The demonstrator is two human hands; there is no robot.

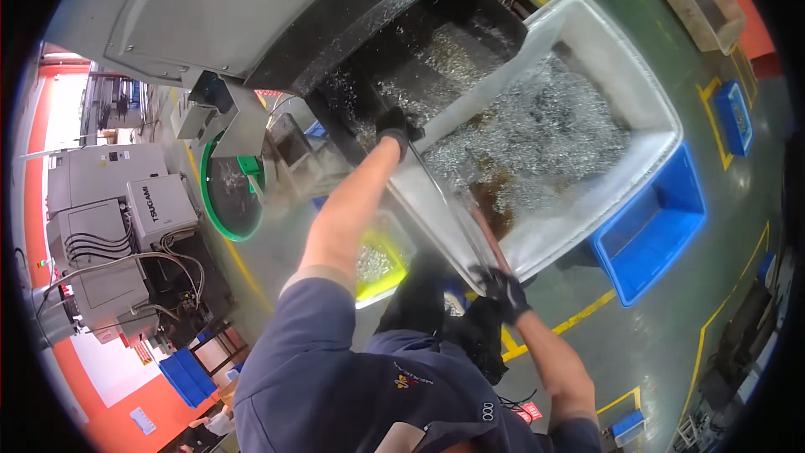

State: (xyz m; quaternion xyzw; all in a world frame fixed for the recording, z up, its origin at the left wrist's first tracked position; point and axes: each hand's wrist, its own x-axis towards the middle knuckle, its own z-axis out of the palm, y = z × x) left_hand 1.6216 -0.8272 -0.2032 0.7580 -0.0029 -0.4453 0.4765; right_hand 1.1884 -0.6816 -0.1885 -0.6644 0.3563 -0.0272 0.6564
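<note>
A large white bin (671,126) filled with shiny metal shavings (545,117) stands before me. Across its near side runs a long, thin metal bar (449,197), slightly blurred, with a reddish-brown stretch along it. My right hand (505,294), in a black glove, is closed round the lower end of this bar by the bin's near rim. At the bar's upper end is my left hand (397,127), gloved too and with its fingers closed, beside the dark machine tray (360,75). More shavings lie in that tray. The bar's far tip is hidden by my left hand.
A blue bin (654,231) sits against the white bin's right side. Left of my legs is a yellow-green container (373,281) of metal bits. A green-rimmed round drum (231,193) stands farther left. The grey machine housing (193,8) rises at upper left.
</note>
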